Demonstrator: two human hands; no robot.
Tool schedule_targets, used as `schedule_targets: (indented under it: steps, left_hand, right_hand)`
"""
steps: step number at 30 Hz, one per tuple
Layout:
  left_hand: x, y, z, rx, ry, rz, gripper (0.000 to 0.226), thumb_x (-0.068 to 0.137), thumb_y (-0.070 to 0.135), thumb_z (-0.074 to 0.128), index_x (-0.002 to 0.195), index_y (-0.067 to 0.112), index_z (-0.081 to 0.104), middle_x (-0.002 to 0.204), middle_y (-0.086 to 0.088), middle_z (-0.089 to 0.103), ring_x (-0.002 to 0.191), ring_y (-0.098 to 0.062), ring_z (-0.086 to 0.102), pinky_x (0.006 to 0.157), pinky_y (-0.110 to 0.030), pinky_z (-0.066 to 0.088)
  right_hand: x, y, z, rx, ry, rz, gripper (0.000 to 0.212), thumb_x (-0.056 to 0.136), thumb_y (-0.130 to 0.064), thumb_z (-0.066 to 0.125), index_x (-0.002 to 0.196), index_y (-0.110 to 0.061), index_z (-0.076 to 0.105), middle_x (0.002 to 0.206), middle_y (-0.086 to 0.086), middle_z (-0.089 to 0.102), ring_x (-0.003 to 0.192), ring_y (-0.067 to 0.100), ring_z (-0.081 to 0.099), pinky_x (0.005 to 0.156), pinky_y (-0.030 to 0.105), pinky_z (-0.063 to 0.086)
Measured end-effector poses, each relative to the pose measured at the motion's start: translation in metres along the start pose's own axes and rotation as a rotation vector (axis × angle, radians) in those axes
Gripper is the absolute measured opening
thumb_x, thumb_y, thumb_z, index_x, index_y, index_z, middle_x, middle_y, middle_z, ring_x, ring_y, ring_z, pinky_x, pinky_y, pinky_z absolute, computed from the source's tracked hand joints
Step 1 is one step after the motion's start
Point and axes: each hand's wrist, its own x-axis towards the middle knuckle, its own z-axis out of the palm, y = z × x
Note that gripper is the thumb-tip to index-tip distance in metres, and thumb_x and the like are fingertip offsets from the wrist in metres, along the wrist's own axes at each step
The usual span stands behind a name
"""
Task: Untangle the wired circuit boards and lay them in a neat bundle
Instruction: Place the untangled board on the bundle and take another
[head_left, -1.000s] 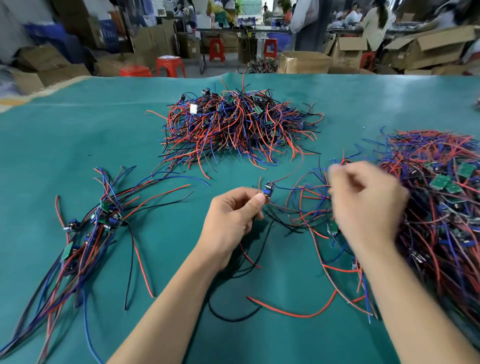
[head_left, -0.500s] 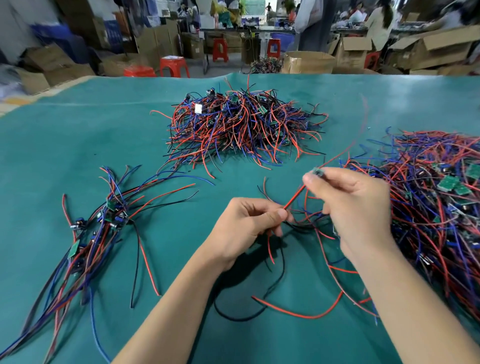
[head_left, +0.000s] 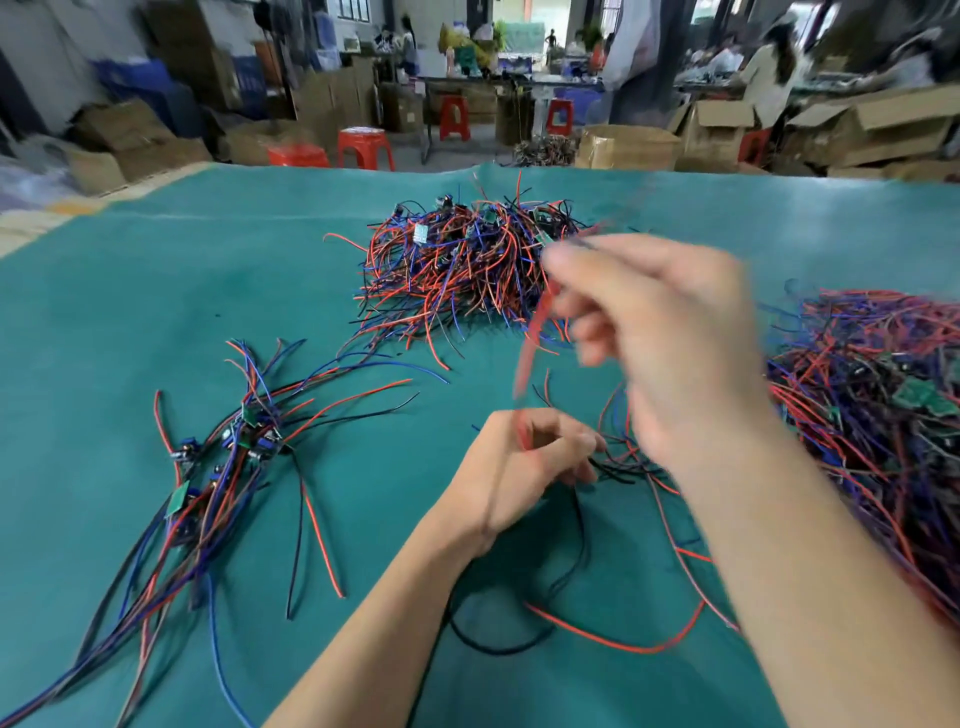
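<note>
- Nearest us, a loose red wire (head_left: 618, 642) and a black wire (head_left: 498, 647) curl on the counter (head_left: 104, 322) just this side of the left hand.
- The left hand (head_left: 519, 467) is low over the counter, fingers curled, pinching the bottom of a red lead (head_left: 532, 343).
- The right hand (head_left: 660, 338) is raised above and beyond it, blurred, fingers curled and pinching the top of that lead, where a small board seems to sit; too smeared to be sure.
- So the lead's long axis runs steeply up and away, from left hand to right; my read is one unit being drawn clear of the strands under the hands.
- The tidy bundle (head_left: 208, 483) lies to the left, wires running near to far, so the left hand is closer for the lay-down.
- Right edge: a big tangled heap (head_left: 883, 405). Farther back, centre: a second heap (head_left: 467, 270).
- Green cloth counter throughout.
- Beyond: red stools (head_left: 363, 148), cardboard boxes (head_left: 883, 124), people at distant benches.
</note>
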Motion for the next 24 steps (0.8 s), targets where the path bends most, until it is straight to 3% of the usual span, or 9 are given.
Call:
schedule_targets:
  steps: [4, 6, 9, 11, 13, 16, 18, 20, 24]
  left_hand:
    - [-0.008, 0.008, -0.001, -0.070, 0.022, -0.005, 0.037, 0.077, 0.003, 0.058, 0.056, 0.028, 0.074, 0.057, 0.019, 0.065, 0.055, 0.010, 0.058, 0.057, -0.004, 0.044]
    - [-0.010, 0.010, -0.001, -0.070, 0.036, -0.008, 0.027, 0.068, 0.013, 0.047, 0.061, 0.019, 0.073, 0.055, 0.025, 0.063, 0.054, 0.013, 0.055, 0.055, -0.003, 0.041]
    - [-0.005, 0.004, -0.002, -0.027, 0.087, 0.046, 0.019, 0.071, 0.014, 0.053, 0.074, 0.018, 0.071, 0.077, 0.020, 0.069, 0.075, 0.005, 0.059, 0.074, -0.016, 0.049]
    - [-0.003, 0.002, -0.004, -0.001, 0.085, 0.066, 0.021, 0.074, 0.008, 0.054, 0.076, 0.020, 0.072, 0.078, 0.014, 0.065, 0.077, -0.004, 0.054, 0.073, -0.026, 0.047]
    - [-0.002, 0.000, -0.005, -0.001, 0.074, 0.098, 0.035, 0.080, -0.004, 0.054, 0.068, 0.026, 0.067, 0.069, 0.021, 0.063, 0.069, 0.005, 0.052, 0.065, -0.017, 0.045]
    - [-0.001, -0.004, -0.007, 0.009, 0.087, 0.117, 0.042, 0.083, -0.013, 0.050, 0.069, 0.026, 0.054, 0.063, 0.025, 0.059, 0.062, 0.010, 0.049, 0.058, -0.009, 0.041]
    - [0.000, -0.005, -0.007, 0.014, 0.086, 0.097, 0.037, 0.082, -0.011, 0.052, 0.071, 0.023, 0.057, 0.067, 0.021, 0.061, 0.065, 0.008, 0.050, 0.061, -0.013, 0.044]
    - [0.002, -0.006, -0.005, 0.015, 0.066, 0.071, 0.032, 0.082, -0.012, 0.053, 0.075, 0.017, 0.065, 0.074, 0.015, 0.067, 0.071, 0.003, 0.056, 0.066, -0.016, 0.047]
    - [0.004, -0.007, -0.005, -0.055, 0.051, 0.009, 0.021, 0.085, -0.012, 0.056, 0.079, 0.000, 0.072, 0.073, -0.001, 0.070, 0.066, -0.008, 0.057, 0.064, -0.020, 0.046]
  right_hand:
    - [0.014, -0.013, 0.086, -0.303, -0.433, -0.078, 0.046, 0.090, -0.050, 0.068, 0.080, -0.006, 0.076, 0.071, 0.005, 0.076, 0.061, 0.018, 0.067, 0.058, 0.038, 0.055]
    - [0.026, -0.006, 0.114, -0.546, -0.552, -0.103, 0.060, 0.090, -0.059, 0.063, 0.083, 0.000, 0.072, 0.077, 0.012, 0.075, 0.072, 0.028, 0.070, 0.066, 0.045, 0.060]
    - [0.058, 0.031, 0.126, -0.849, -0.587, -0.050, 0.040, 0.087, -0.046, 0.065, 0.081, -0.007, 0.070, 0.078, 0.012, 0.068, 0.083, 0.032, 0.068, 0.080, 0.038, 0.059]
    - [0.072, 0.061, 0.121, -1.009, -0.593, 0.079, 0.028, 0.084, -0.036, 0.064, 0.096, -0.011, 0.070, 0.095, 0.016, 0.068, 0.093, 0.035, 0.069, 0.087, 0.041, 0.059]
    - [0.075, 0.086, 0.116, -1.109, -0.645, 0.157, 0.036, 0.087, -0.031, 0.062, 0.116, -0.010, 0.069, 0.118, 0.016, 0.068, 0.095, 0.036, 0.069, 0.080, 0.044, 0.063]
    - [0.071, 0.104, 0.111, -1.056, -0.676, 0.187, 0.050, 0.092, -0.037, 0.064, 0.133, -0.009, 0.063, 0.138, 0.010, 0.060, 0.080, 0.027, 0.070, 0.060, 0.035, 0.062]
    - [0.073, 0.108, 0.106, -0.982, -0.654, 0.218, 0.043, 0.093, -0.037, 0.065, 0.121, -0.004, 0.068, 0.121, 0.011, 0.068, 0.083, 0.032, 0.073, 0.062, 0.036, 0.062]
    - [0.074, 0.110, 0.099, -0.824, -0.601, 0.269, 0.025, 0.091, -0.030, 0.067, 0.086, -0.005, 0.069, 0.083, 0.010, 0.067, 0.083, 0.034, 0.073, 0.058, 0.036, 0.057]
    - [0.071, 0.102, 0.071, -0.473, -0.247, 0.328, 0.019, 0.078, -0.024, 0.075, 0.063, -0.013, 0.072, 0.060, 0.007, 0.063, 0.057, 0.023, 0.058, 0.043, 0.022, 0.035]
